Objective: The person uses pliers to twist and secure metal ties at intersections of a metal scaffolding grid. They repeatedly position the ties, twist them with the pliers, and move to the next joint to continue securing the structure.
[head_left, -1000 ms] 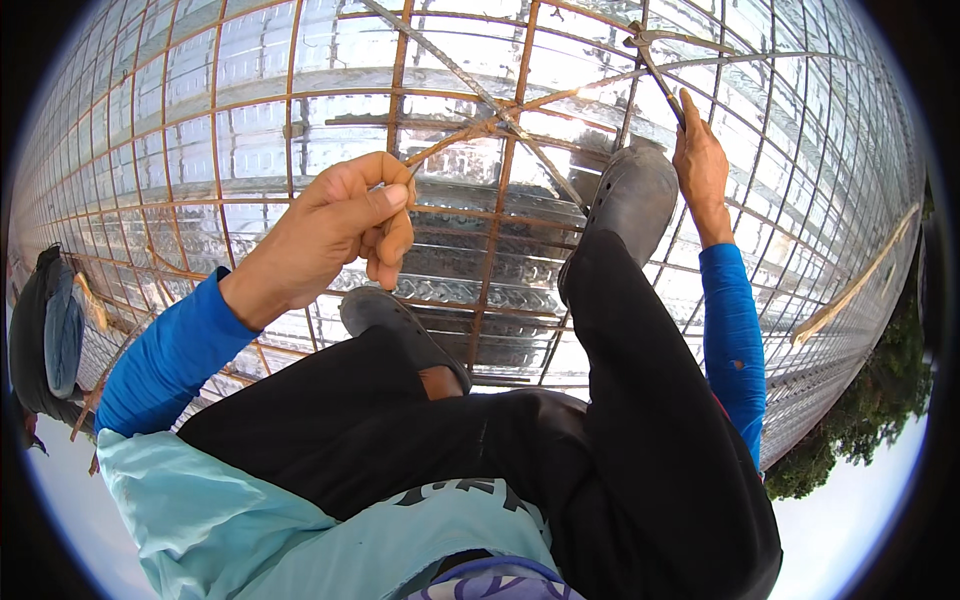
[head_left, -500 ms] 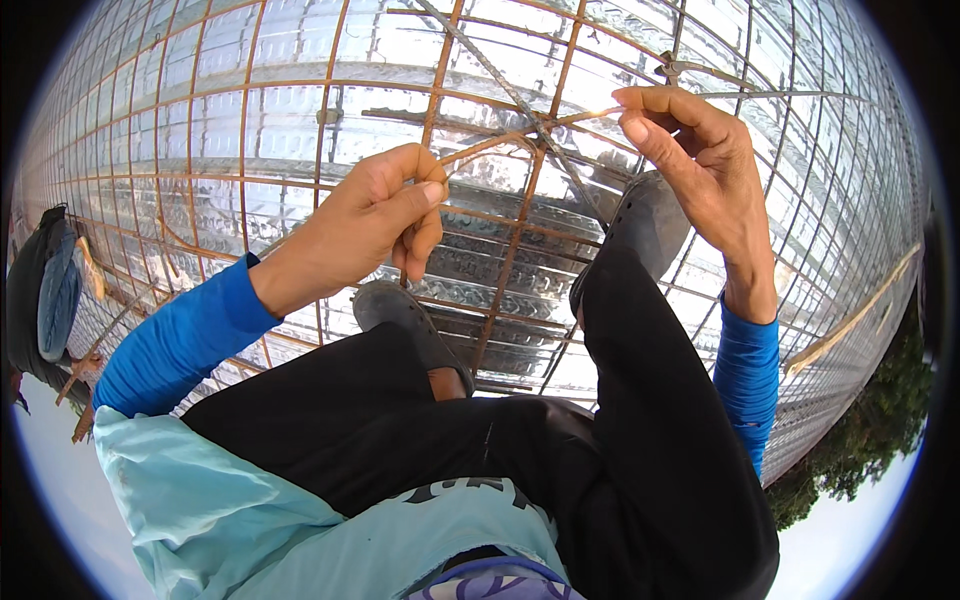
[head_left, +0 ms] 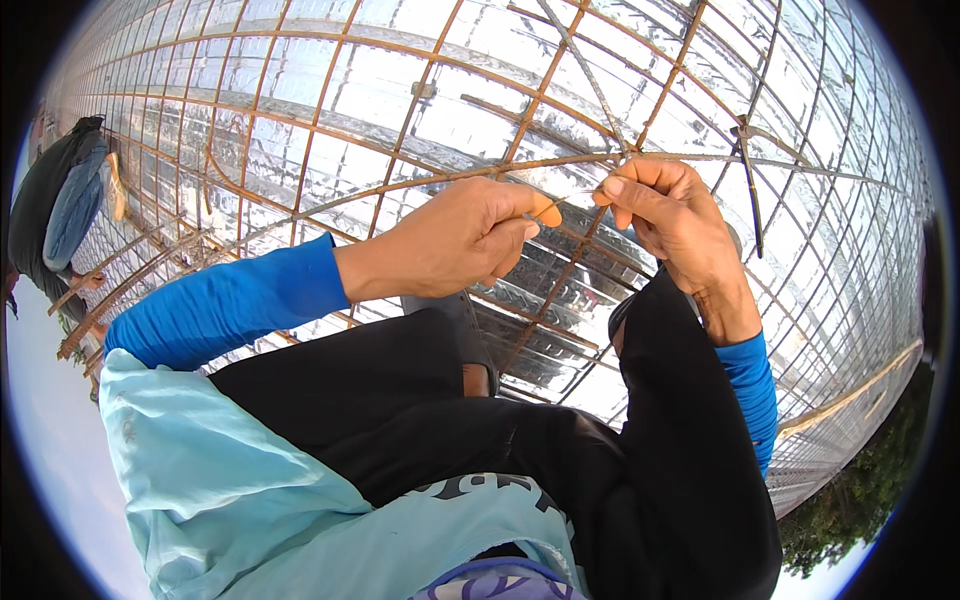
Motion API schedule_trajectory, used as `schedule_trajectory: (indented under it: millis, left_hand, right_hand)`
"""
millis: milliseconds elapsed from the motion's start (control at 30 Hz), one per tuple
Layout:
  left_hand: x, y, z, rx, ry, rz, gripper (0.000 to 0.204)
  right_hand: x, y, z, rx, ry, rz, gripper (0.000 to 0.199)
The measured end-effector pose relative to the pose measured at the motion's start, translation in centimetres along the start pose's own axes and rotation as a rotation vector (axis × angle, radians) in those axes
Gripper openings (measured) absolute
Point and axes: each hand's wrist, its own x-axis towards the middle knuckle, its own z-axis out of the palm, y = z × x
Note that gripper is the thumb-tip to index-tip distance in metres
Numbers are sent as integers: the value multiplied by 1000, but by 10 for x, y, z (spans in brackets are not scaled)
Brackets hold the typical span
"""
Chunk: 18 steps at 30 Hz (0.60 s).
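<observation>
A thin piece of tie wire (head_left: 572, 195) runs between my two hands, just on my side of a crossing of rusty rebar. My left hand (head_left: 460, 232) is closed, pinching one end of the wire between thumb and fingers. Across from it my right hand (head_left: 672, 212) pinches the other end, close to the crossing. Behind the fingers a long rusty bar (head_left: 410, 180) slants over the rebar mesh (head_left: 545, 92), and a greyer diagonal bar (head_left: 588, 70) meets it near my right hand. The exact loop of the wire around the bars is hidden by my fingers.
Shiny silver sheeting (head_left: 330, 85) lies beneath the mesh. A slim dark rod-like thing (head_left: 752, 190) stands out beyond my right hand. Far left, another person (head_left: 65, 200) bends over the mesh. A pale strip (head_left: 850, 390) lies at the right, with trees (head_left: 860, 500) past the edge.
My hands have come closer together, the left moving right and slightly down, the right moving down. The view has shifted, so the mesh sits further right.
</observation>
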Motion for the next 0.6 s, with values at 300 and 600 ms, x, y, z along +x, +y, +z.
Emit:
schedule_trajectory:
  millis: [300, 600]
  left_hand:
    - [-14, -19, 28, 907, 71, 228, 31]
    - [-6, -31, 16, -120, 7, -73, 53]
  right_hand:
    - [19, 43, 35, 238, 228, -74, 22]
    - [9, 51, 34, 143, 202, -241, 23]
